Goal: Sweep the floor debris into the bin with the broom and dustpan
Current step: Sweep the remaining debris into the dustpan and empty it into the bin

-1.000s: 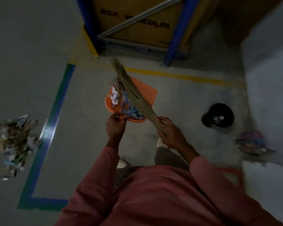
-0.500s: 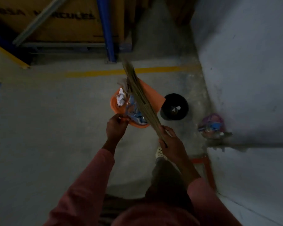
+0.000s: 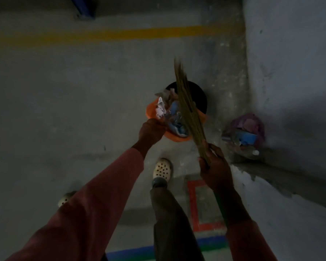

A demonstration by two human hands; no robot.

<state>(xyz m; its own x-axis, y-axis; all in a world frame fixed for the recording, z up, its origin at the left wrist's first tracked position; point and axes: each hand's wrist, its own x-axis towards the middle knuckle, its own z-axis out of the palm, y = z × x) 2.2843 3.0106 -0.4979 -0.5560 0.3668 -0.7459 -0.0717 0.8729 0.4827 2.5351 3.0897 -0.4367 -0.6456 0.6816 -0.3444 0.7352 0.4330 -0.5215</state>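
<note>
1. Left hand: fingers curled on the near-left rim of the orange dustpan; exact pinch hidden behind knuckles.
2. Right hand: fingers wrapped round the bound neck of the broom, bristles lying across the pan.
3. Debris, paper scraps, heaped in the pan, which overlaps the near edge of the black bin.
4. Judgement: load light, loose, spill-prone; pan probably stiff plastic. Hold at the rim, tip far side down slowly.

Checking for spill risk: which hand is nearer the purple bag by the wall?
Right. The right hand, gripping the broom, is left of the bag; the left hand, holding the dustpan, is farther left, beyond the broom.
</note>
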